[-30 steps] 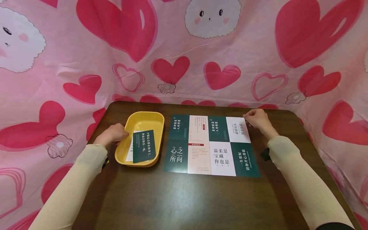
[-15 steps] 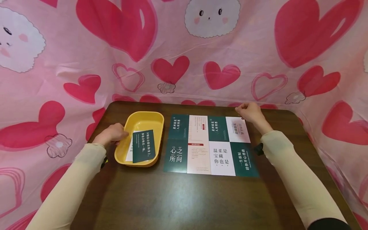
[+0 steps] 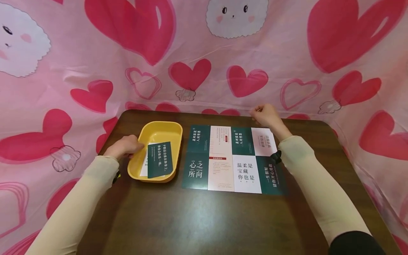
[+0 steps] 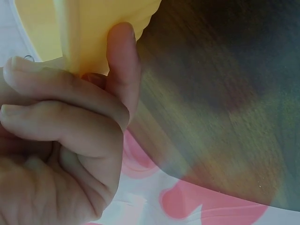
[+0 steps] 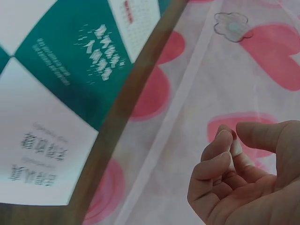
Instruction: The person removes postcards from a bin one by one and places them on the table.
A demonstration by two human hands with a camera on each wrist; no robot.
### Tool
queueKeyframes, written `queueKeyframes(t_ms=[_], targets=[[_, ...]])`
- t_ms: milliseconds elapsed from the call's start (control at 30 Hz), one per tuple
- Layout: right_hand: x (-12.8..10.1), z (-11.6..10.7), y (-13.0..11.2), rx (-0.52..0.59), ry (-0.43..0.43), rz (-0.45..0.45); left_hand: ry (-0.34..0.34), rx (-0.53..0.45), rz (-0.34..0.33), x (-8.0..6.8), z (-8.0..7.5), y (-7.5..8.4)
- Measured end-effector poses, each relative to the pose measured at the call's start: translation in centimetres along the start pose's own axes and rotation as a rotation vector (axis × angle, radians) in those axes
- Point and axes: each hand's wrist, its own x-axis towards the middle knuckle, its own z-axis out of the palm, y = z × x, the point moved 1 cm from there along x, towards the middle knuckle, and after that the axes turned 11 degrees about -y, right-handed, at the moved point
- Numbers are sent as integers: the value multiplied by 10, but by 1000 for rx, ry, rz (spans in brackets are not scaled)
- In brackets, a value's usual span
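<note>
My left hand [image 3: 125, 146] grips the near-left rim of a yellow tray [image 3: 159, 124]; in the left wrist view its thumb [image 4: 121, 51] and curled fingers pinch the tray wall [image 4: 89, 28]. A green card [image 3: 159, 159] lies on a white card inside the tray. Several green and white text cards [image 3: 232, 157] form a two-row grid on the table. My right hand [image 3: 266, 114] hovers over the table's far edge, just beyond the top-right white card [image 3: 264, 141], fingers curled, holding nothing. The right wrist view shows that hand [image 5: 234, 154] beside the white card [image 5: 37, 154] and a green card [image 5: 75, 65].
The dark wooden table [image 3: 204, 219] is bare in its near half. A pink cloth with red hearts [image 3: 191, 53] hangs close round the back and both sides of the table.
My right hand has drifted left and away from the top-right white card's corner toward the table's far edge. The left hand stays on the tray rim.
</note>
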Motion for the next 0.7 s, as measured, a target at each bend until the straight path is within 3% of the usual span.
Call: queueKeyframes(t_ms=[333, 700], targets=[[7, 1, -48, 13, 2, -79, -6, 13, 14, 0, -6, 3], [20, 20, -122, -10, -42, -140, 3, 7, -3, 2, -4, 2]])
